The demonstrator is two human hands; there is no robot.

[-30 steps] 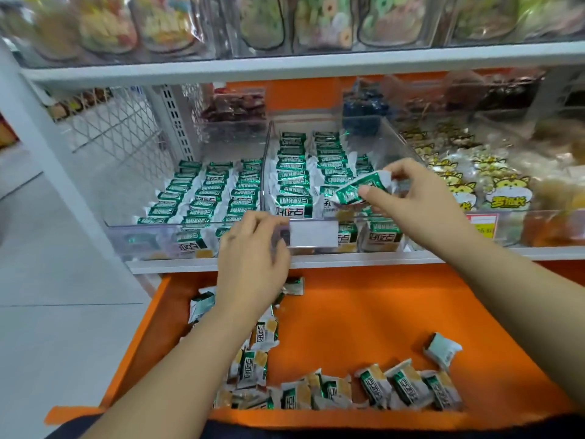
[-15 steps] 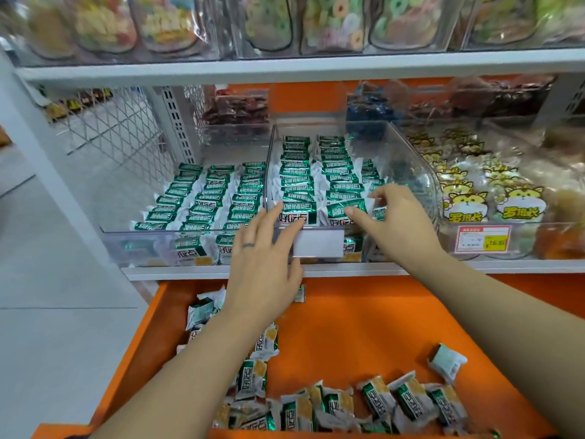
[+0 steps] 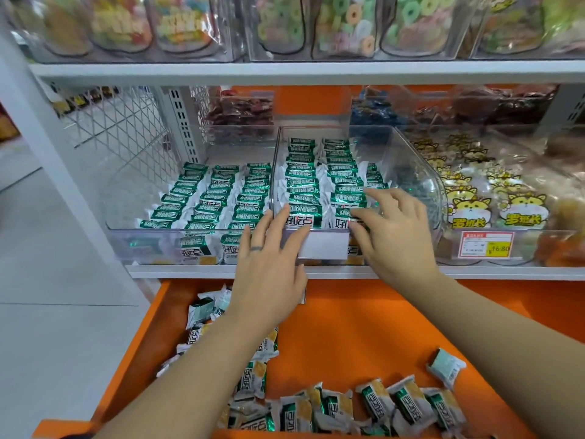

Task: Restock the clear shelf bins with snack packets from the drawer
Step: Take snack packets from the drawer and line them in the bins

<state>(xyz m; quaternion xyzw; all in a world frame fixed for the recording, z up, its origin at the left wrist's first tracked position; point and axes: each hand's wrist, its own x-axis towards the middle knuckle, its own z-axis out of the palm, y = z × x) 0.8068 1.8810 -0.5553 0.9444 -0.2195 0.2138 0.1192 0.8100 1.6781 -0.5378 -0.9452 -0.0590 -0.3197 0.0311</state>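
Head view: my left hand point(image 3: 269, 264) rests spread and empty on the middle bin point(image 3: 411, 160) front; my right hand point(image 3: 392, 236), fingers open, presses packets point(image 3: 304, 185) inside. I square rows first; spare packets point(image 3: 408, 403) wait in the drawer point(image 3: 364, 327).

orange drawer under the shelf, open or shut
Open: the orange drawer is pulled out below the shelf, its floor exposed, with loose snack packets lying inside.

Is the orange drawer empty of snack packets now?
No: green-and-white snack packets lie loose in the orange drawer, along its front and left side.
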